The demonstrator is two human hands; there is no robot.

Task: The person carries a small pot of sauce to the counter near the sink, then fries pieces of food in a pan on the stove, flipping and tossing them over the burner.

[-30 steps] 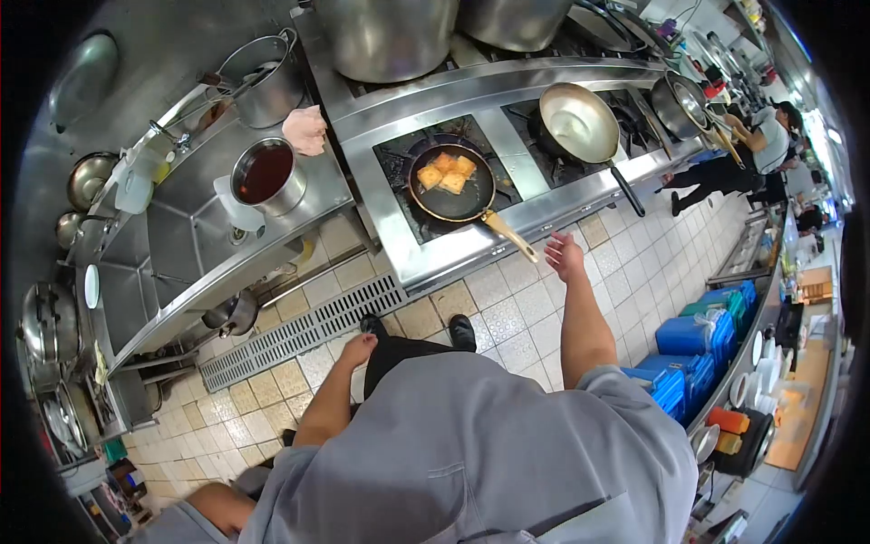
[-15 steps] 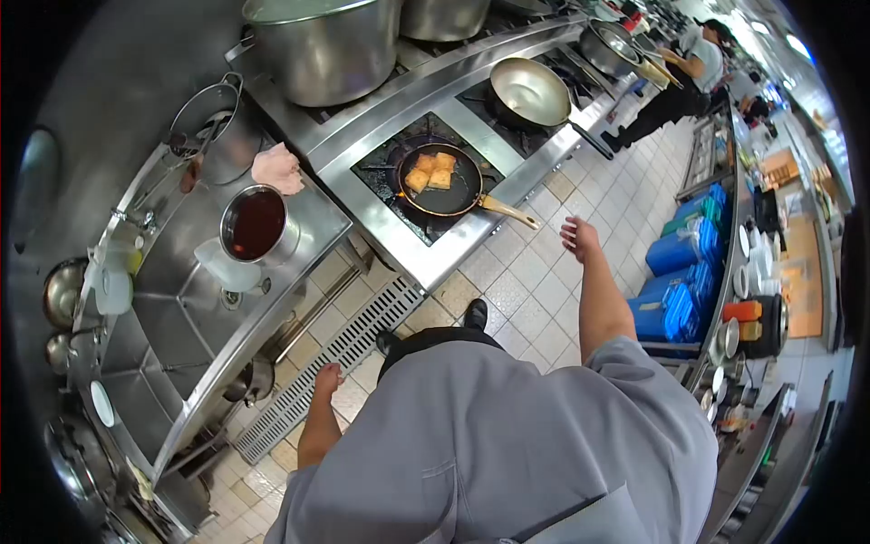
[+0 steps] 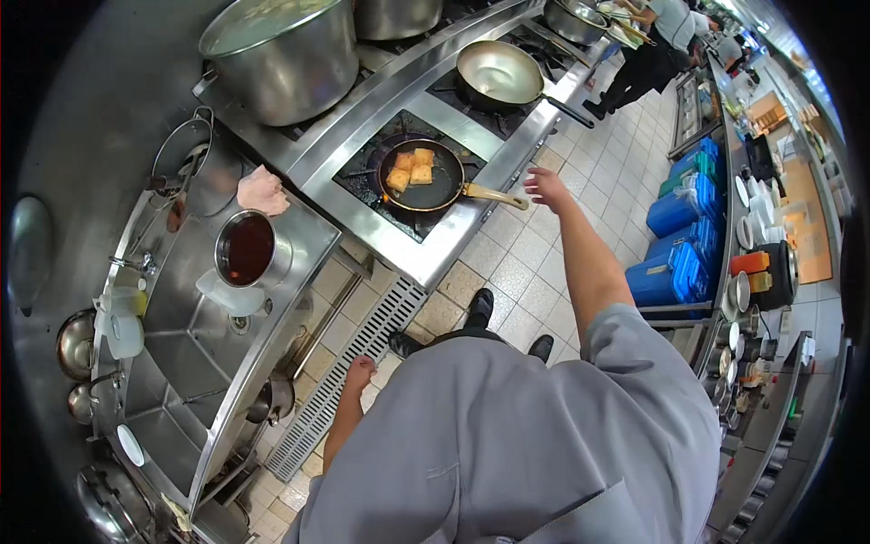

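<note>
A black frying pan (image 3: pixel 442 190) sits on the near burner, with several golden-brown, square fried pieces (image 3: pixel 410 169) in it. Its pale handle (image 3: pixel 494 194) points over the stove's front edge. My right hand (image 3: pixel 548 189) is just beside the end of that handle, empty and with its fingers stretched out; whether a fingertip touches it I cannot tell. Low at my side hangs my left hand (image 3: pixel 361 372), loosely curled with nothing visible in it, above the floor grate (image 3: pixel 349 376).
A second pan (image 3: pixel 500 74) occupies the burner behind. Large pots (image 3: pixel 285 68) stand at the back left. On the steel sink counter are a pot of dark red liquid (image 3: pixel 246 249) and a pinkish cloth-like bundle (image 3: pixel 263 190). Blue bins (image 3: pixel 671 272) line the right; a co-worker (image 3: pixel 648 59) stands farther off.
My right hand has come forward and left to the pan handle's end. My body has stepped closer, and a second foot shows on the right. The co-worker's pose has shifted.
</note>
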